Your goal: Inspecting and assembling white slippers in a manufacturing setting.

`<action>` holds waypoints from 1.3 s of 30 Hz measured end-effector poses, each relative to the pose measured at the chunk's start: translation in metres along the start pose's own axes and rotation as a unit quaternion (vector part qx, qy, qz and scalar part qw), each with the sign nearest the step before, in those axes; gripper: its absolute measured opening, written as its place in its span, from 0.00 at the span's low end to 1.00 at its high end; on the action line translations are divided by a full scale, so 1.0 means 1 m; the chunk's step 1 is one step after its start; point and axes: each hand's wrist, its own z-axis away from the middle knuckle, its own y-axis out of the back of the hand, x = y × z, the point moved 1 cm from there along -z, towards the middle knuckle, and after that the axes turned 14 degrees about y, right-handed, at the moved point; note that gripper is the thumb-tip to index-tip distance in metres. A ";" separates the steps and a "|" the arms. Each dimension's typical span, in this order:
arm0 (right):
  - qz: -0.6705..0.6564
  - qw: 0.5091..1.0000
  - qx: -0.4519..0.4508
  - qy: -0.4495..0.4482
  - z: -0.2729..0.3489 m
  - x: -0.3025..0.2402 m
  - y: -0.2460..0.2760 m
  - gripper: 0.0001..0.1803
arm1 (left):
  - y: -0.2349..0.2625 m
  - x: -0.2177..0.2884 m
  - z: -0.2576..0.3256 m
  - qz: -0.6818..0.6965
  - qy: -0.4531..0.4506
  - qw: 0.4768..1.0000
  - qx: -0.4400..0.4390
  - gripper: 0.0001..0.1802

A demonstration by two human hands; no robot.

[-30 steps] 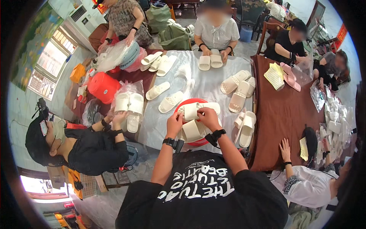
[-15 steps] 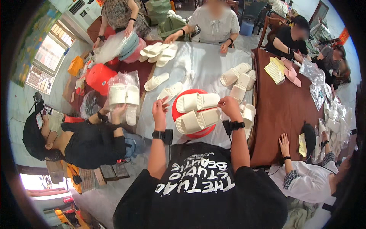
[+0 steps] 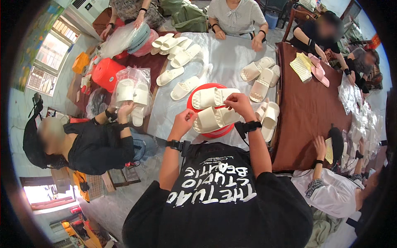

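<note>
Left grip (image 3: 183, 124): fingers curled, tips right by the left end of the near slipper (image 3: 206, 120); can't tell if it touches. Right grip (image 3: 240, 103): fingers bent down over the right half of the far slipper (image 3: 209, 98); can't tell if it's pinching or just resting. 1 black strap (image 3: 177, 144) per wrist.

Near and far slippers = 2, off-white, side by side on 1 red disc (image 3: 221, 132), middle of the pale surface (image 3: 223, 62).

Other off-white slippers on that surface:
- left of disc: 2 loose slippers (image 3: 170, 76), apart
- far left: about 4 in a cluster (image 3: 186, 56), overlapping, count approximate
- right: 3 in a bunch (image 3: 259, 87)
- nearer right: 2 at the edge (image 3: 270, 120), close together

Brown surface (image 3: 308, 120), to the right: 2 pink slippers (image 3: 318, 70), 1 yellow sheet (image 3: 301, 68) next to them, 1 more near a black item (image 3: 335, 142). Bagged stock (image 3: 363, 124) beyond, too jumbled to count.

Left side: 1 person (image 3: 99, 144) holding 1 clear bag (image 3: 132, 89) with 2 off-white slippers; 1 red bucket (image 3: 106, 74) just behind. 1 person in a pale shirt (image 3: 235, 18) across the pale surface.
</note>
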 end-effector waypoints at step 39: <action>0.048 0.994 -0.069 -0.065 0.005 0.007 -0.034 0.08 | -0.017 -0.029 0.008 0.051 -0.019 0.993 0.102 0.08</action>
